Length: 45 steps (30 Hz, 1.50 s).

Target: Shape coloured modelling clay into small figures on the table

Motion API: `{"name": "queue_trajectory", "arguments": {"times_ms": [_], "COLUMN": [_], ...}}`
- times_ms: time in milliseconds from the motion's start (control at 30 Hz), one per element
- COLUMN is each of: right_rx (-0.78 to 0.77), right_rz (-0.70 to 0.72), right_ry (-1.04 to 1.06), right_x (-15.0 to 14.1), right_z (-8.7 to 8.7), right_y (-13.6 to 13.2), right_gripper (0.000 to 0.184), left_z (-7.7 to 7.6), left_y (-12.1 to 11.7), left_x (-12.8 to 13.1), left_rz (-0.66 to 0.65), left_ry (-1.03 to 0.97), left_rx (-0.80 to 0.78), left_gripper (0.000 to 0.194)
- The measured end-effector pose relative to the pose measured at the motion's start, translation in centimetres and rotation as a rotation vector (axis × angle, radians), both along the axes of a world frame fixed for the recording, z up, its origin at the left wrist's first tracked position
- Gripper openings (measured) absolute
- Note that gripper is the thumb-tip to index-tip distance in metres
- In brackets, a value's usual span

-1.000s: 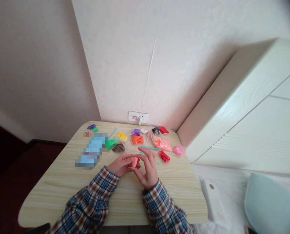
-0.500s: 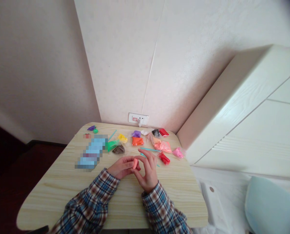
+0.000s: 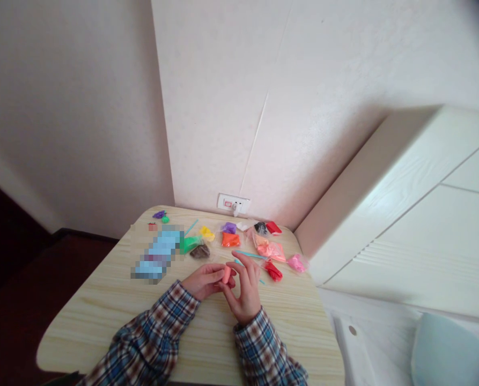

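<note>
While held up over the pale wood-grain table [image 3: 207, 343] between two hands, looking short, smooth and stubby: one coral-pink piece [image 3: 226, 274], apparently soft modelling clay. Left hand [image 3: 204, 281] in close, thumb and fingers pinched on the piece from the left. Right hand [image 3: 245, 295] opposite, thumb and forefinger curved around the other side, other fingers spread. Firm touch from those right fingertips, or just a hover: cannot tell at this angle. Now for good handling, as a judgement: keep pressure light and even, steady the piece with the left, press gently with the right, turn in small steps, check the shape after each squeeze. With too hard a pinch, probably flat spots and fingerprints. Plenty out of sight, too: underside of the piece, several left fingertips behind it, middle of the lower turquoise stick [image 3: 262, 281] behind the right hand. Over on the left, a bluish oblong [image 3: 159, 254] masked by coarse pixels, impossible to identify; likewise a small reddish spot [image 3: 152, 227] just beyond. Down at the lower left, something dark [image 3: 64, 378], cut off by the frame, beyond naming.
</note>
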State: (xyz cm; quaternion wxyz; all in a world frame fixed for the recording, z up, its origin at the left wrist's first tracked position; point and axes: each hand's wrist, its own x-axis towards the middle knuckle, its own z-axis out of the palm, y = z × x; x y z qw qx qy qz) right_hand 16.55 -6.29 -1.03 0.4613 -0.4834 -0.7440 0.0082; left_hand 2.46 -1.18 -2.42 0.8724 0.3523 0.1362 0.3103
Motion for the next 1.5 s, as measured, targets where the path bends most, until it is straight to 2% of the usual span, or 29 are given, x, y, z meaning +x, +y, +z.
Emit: {"name": "queue_trajectory", "arguments": {"times_ms": [200,333,467,967,1167,1333,1500], "right_rx": [-0.003,-0.021,-0.004,-0.017,0.006,0.020,0.018], "right_rz": [-0.013,0.019,0.044,0.034,0.027,0.032,0.008], "right_ry": [-0.007,-0.033,-0.024,0.014,0.002,0.010,0.029], "right_x": [0.0,-0.1,-0.1,-0.2,-0.1,0.0,0.1], "right_z": [-0.2,-0.3,-0.1,0.0,0.0,-0.1,-0.1], "right_y": [0.1,0.0,0.0,0.0,0.1,0.1,0.0], "right_gripper": [0.027,0.030,0.031,0.030,0.031,0.031,0.028], "left_z": [0.1,-0.4,-0.8,0.2,-0.4,-1.0,-0.6], "left_y": [0.1,0.2,0.2,0.2,0.5,0.6,0.5], "left_x": [0.1,0.1,0.0,0.0,0.0,-0.2,-0.3], "left_rz": [-0.025,0.008,0.019,-0.069,-0.037,0.000,-0.005], "left_ry": [-0.012,-0.003,-0.001,-0.033,-0.019,0.042,0.069], "left_rx": [-0.009,-0.008,-0.009,0.021,0.019,-0.007,0.015], "left_gripper": [0.016,0.012,0.016,0.024,0.014,0.028,0.028]}}
